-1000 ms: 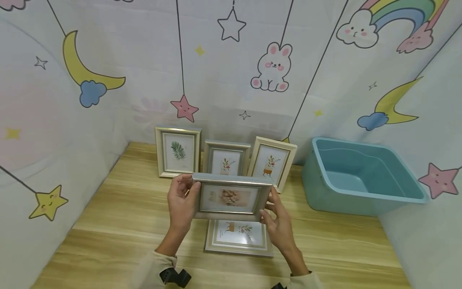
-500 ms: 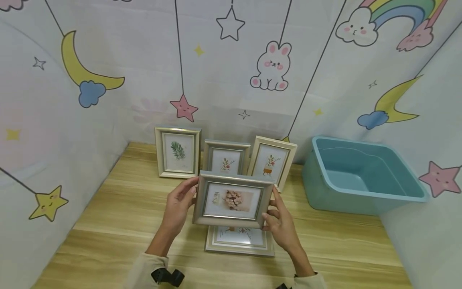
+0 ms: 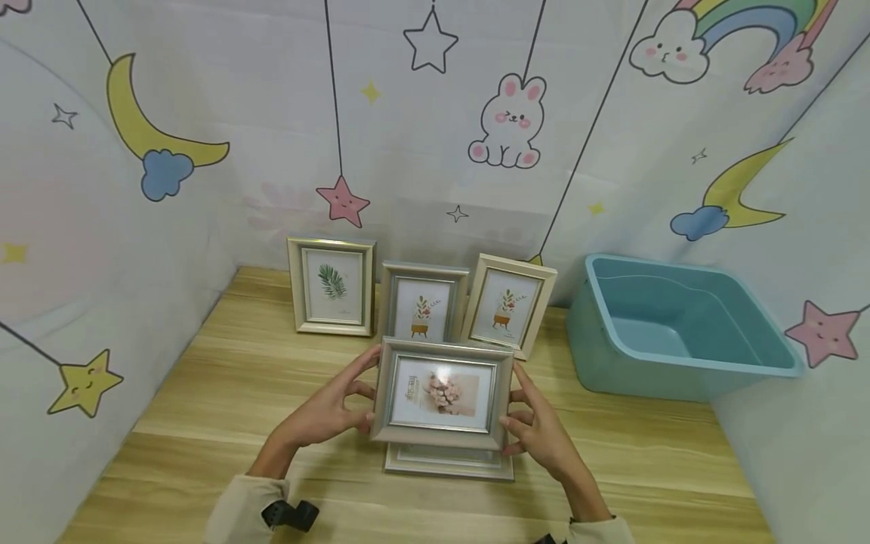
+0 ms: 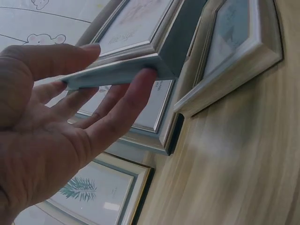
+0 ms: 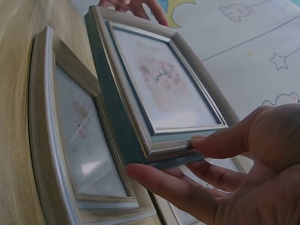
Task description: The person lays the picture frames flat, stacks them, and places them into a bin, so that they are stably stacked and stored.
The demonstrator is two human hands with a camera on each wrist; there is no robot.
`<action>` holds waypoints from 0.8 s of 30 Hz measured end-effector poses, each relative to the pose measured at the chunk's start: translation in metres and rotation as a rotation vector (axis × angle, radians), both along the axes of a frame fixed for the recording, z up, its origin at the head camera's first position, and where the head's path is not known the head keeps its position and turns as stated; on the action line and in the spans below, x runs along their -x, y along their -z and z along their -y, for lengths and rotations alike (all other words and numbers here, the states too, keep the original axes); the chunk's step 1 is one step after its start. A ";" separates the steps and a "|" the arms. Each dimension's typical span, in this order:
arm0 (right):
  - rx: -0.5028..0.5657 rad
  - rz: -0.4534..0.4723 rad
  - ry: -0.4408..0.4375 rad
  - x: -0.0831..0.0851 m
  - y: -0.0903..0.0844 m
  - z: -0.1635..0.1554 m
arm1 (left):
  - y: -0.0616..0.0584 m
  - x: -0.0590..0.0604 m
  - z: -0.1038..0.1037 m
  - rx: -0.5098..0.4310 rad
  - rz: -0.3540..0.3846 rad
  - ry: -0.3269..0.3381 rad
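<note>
Head view: left hand (image 3: 328, 412) and right hand (image 3: 541, 434) hold flower frame (image 3: 445, 397) over lower frame (image 3: 448, 467).
Slack fingertips could let it clatter down.

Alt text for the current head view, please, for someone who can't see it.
A person's left hand and right hand hold a framed flower picture over another frame lying on a wood-grain table. Behind, three upright framed plant pictures stand before a cartoon-patterned backdrop; a blue-green tub sits to their right.

Lettering in held frame (image 3: 443, 394) illegible
</note>
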State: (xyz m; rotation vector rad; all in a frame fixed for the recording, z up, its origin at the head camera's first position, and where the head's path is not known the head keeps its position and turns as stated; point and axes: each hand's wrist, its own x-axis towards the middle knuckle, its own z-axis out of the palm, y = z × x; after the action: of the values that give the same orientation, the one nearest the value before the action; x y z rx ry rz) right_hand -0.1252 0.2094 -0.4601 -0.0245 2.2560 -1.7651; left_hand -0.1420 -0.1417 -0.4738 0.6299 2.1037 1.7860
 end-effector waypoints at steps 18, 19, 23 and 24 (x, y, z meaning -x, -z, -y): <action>0.043 0.118 -0.148 0.002 0.011 -0.016 | 0.011 0.004 -0.019 0.067 0.141 -0.086; 0.047 0.126 -0.154 0.003 0.012 -0.016 | 0.011 0.004 -0.020 0.067 0.152 -0.087; 0.054 0.141 -0.175 0.003 0.014 -0.018 | 0.012 0.003 -0.022 0.073 0.177 -0.089; 0.050 0.146 -0.181 0.003 0.015 -0.019 | 0.013 0.003 -0.022 0.074 0.180 -0.087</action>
State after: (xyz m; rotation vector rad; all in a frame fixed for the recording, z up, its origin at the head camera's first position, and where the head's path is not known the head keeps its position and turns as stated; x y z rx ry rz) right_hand -0.1283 0.2281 -0.4748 -0.1026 2.0390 -1.6722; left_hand -0.1449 -0.1197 -0.4866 0.3491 2.0920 1.7302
